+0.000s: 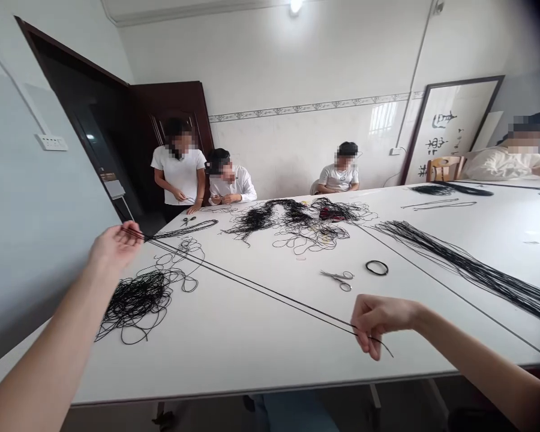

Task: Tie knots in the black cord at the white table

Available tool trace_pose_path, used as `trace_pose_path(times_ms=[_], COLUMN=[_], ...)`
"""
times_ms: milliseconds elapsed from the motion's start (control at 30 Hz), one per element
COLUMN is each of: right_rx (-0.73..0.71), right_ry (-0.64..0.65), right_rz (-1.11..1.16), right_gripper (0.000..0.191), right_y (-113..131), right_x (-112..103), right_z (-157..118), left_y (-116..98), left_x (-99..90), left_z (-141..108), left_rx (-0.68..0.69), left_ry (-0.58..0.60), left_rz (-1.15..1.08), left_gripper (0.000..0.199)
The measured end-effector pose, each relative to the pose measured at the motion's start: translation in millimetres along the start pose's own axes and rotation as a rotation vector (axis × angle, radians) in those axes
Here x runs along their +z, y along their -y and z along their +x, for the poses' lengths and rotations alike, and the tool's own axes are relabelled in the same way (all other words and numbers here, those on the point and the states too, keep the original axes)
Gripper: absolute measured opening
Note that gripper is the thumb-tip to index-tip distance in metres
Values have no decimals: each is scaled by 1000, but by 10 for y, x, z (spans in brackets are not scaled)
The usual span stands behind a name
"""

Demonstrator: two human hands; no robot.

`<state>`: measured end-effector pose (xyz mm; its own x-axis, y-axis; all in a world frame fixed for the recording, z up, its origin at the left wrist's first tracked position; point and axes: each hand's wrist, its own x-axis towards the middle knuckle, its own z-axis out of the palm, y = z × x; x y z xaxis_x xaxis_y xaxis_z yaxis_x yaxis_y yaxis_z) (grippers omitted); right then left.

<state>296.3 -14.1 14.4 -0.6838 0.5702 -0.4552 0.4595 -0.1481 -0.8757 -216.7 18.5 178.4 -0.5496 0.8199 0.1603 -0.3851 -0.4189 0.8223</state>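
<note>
Spread wide, left grip (114,246) and right grip (378,321) pinch a taut black cord (252,289)

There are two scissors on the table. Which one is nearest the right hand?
The silver scissors beside the black ring are nearest the right hand. The other scissors lie far up the table, by the standing person.

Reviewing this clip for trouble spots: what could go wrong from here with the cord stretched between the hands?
The black cord stretched between the left hand and right hand could catch the loose tangle beside it, pulling loops tighter. If it drops, it might snag on the scissors. Pinched only in the fingers, it could also slip free.
</note>
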Motion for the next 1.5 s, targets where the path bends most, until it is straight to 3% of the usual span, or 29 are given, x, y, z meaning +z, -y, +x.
trace_pose_path(times_ms=[100, 167, 233, 300, 400, 500, 567, 800, 967, 1100, 1200, 1300, 1400, 1500], right_rx=[23, -9, -88, -208, -423, -558, -615, -754, -764, -735, -733, -741, -766, -821], right_ry=[-207, -455, -724, -909, -971, -1085, -1142, -1087, -798, -592, -571, -583, -616, -656], right_rz=[-139, -223, -291, -341, -387, -379, -346, -200, -101, -61, -67, -116, -160, -223], right_gripper=[34, 42, 51, 53, 39, 29, 25, 19, 27, 30, 27, 26, 27, 29], right_y=[-47, -13, 104, 300, 658, 939, 1038, 1106, 1129, 1208, 1315, 1436, 1544, 1634], right_x=[-203, -309, -282, -79, 438, 882, 1034, 1038, 888, 792, 764, 732, 658, 546], right_z=[-161, -208, -178, -76, 124, 264, 302, 330, 275, 177, 118, 87, 89, 109], left_y=[217, 425, 680, 952, 1287, 1457, 1498, 1519, 1429, 1258, 1074, 905, 833, 857], left_x=[151, 305, 503, 721, 1007, 1161, 1193, 1143, 936, 812, 852, 948, 1028, 1094], left_z=[-225, -448, -725, -1046, -1553, -1962, -2133, -2270, -2130, -1987, -1899, -1828, -1752, -1642], left_rx=[-116, -192, -254, -301, -344, -294, -243, -89, 80, 111, 4, -106, -72, -59], left_ry=[8, 68, 136, 214, 347, 448, 475, 590, 653, 684, 754, 898, 980, 962], left_rz=[-35, -22, -3, 10, 17, 12, 2, -2, 112, 176, 248, 444, 500, 436], left_gripper=[18, 16, 12, 10, 11, 17, 20, 23, 25, 32, 21, 17, 23, 24])
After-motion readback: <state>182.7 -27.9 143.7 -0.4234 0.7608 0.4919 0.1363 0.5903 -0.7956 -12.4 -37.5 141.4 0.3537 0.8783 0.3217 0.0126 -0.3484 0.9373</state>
